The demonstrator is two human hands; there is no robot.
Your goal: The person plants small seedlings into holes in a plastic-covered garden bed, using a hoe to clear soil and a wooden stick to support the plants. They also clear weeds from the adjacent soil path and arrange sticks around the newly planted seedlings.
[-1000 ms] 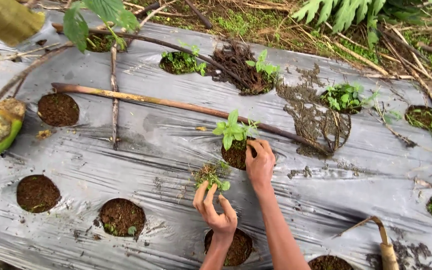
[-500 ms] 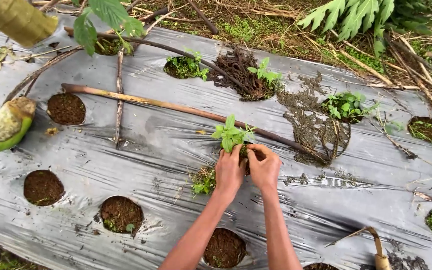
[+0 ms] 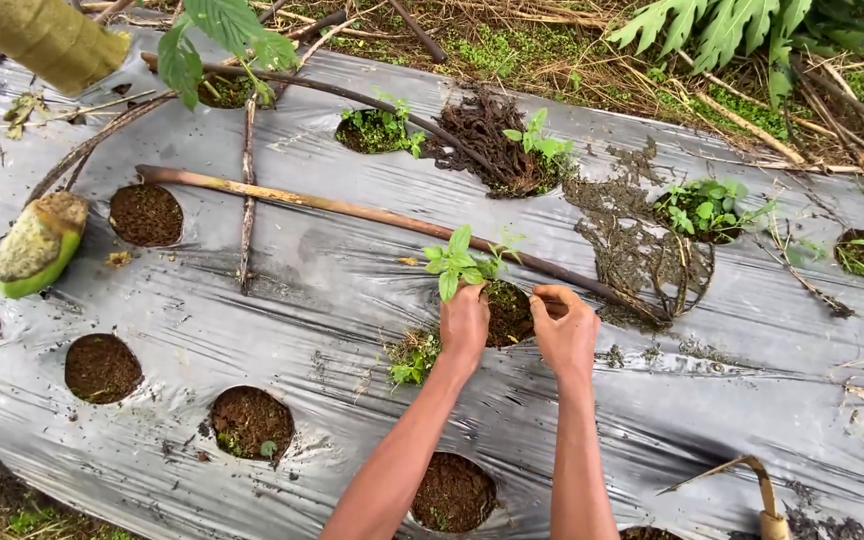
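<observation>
A leafy green plant point(image 3: 457, 262) stands in a soil-filled hole point(image 3: 510, 312) cut in the silver plastic sheet point(image 3: 332, 290). My left hand point(image 3: 464, 325) is closed around the plant's base at the hole's left rim. My right hand point(image 3: 564, 335) rests at the hole's right rim with its fingers curled down onto the soil; what they pinch is hidden. A small clump of pulled weeds point(image 3: 410, 358) lies on the sheet just left of my left wrist.
A long brown stick point(image 3: 352, 212) crosses the sheet behind the plant. Several round soil holes point(image 3: 250, 422) dot the sheet, some with weeds point(image 3: 707, 205). An uprooted root clump point(image 3: 482, 135) lies farther back, a green husk point(image 3: 37, 245) at left, a wooden-handled tool point(image 3: 767, 500) at bottom right.
My left hand left the weed clump and closed on the plant's base. My right hand slid from the hole's middle to its right rim. The view shifted slightly.
</observation>
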